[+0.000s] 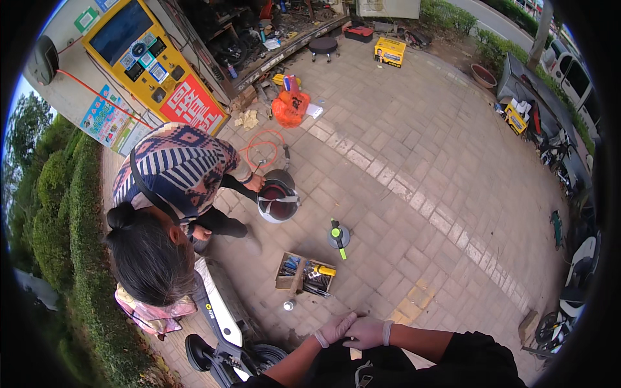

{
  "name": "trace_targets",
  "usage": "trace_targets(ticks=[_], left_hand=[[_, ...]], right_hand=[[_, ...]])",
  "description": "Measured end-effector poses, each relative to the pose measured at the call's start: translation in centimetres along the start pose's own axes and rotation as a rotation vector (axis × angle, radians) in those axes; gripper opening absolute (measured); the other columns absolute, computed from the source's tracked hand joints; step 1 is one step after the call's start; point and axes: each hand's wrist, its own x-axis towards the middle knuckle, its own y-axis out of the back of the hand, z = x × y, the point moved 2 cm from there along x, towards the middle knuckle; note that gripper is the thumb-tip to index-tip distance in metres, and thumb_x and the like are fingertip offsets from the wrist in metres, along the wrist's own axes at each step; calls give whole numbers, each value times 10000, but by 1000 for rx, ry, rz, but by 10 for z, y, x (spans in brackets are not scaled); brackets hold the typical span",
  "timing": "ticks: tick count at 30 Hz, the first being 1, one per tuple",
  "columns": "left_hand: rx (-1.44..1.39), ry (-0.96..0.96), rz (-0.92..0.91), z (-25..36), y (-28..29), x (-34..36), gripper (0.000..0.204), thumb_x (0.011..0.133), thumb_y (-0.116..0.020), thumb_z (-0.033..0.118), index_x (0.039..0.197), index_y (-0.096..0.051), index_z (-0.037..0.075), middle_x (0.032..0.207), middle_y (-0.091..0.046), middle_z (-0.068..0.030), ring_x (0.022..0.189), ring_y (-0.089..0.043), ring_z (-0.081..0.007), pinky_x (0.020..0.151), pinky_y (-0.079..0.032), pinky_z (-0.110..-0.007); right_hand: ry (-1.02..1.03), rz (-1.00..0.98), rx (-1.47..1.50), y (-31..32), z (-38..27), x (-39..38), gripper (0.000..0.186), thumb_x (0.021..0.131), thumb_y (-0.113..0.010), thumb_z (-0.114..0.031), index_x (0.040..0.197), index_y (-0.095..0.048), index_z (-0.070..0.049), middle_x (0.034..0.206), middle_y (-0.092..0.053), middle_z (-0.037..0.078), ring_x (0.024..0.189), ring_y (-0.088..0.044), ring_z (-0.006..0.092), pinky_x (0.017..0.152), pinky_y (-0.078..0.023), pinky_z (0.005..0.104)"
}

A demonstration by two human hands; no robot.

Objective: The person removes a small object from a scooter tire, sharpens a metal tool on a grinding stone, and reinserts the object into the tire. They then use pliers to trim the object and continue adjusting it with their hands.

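My left hand [336, 328] and my right hand [369, 333], both in thin whitish gloves, rest together in front of my body at the lower edge. Their fingers are closed and touch each other; no object shows in them, though their undersides are hidden. Ahead and slightly left, an open box [283, 283] holds several hand tools, among them one with a yellow body [325, 270]. A small white-topped container [288, 305] stands just before it. Farther off lies a grey disc with a bright green handle [338, 237].
At left a person [178, 174] in a patterned sweater bends beside a round pail-like vessel [278, 200]. A white-and-black scooter [220, 304] stands near my left arm. An orange hose [265, 139], an orange bag [290, 108] and a yellow box [389, 51] lie farther back.
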Motion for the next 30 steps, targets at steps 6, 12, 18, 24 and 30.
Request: trace_targets(ticks=[6,12,18,24,30], left_hand=[[308,-354,-27,119,59,102,626,1053,-375,447,1449,-452,-32,1374,-578,-220,1260,-554,-360,1092,-400,-393],[298,-314,159,143,122,276,530,1071,-371,382,1390,-535,-9,1359,-604,-186,1270,-557,-340,1094,-404,-398],[-1203,-122,654,181,187,456,595,1086,-346,458,1437,-488,-1,1379,-585,-140,1259,-552,-262,1108,-397,-388],[-871,-296,1135,274,333,545,585,1076,-382,465,1411,-513,5,1333,-604,-132,1235,-540,-261,1105,-389,-399],[212,-362,1551,335,500,584,390,1015,-488,279,1285,-621,30,1228,-664,-143,1240,-536,-344,1050,-403,-439]], right_hand=[[-407,9,329,159,54,16,333,963,-635,-256,1212,-670,-38,1137,-689,174,1028,-674,280,950,-503,377],[-562,721,100,347,147,33,562,956,-631,-303,1383,-524,46,1420,-514,273,1293,-533,372,1094,-412,433],[-167,603,-103,432,197,196,738,1009,-481,-509,1470,-395,61,1546,-354,270,1436,-343,396,1180,-262,445],[-285,627,849,527,309,330,732,1063,-357,-534,1496,-361,56,1589,-337,155,1439,-345,243,1185,-267,376],[-963,301,1377,592,399,459,790,994,-337,-697,1424,-468,-47,1381,-561,87,1249,-547,205,1047,-447,383]])
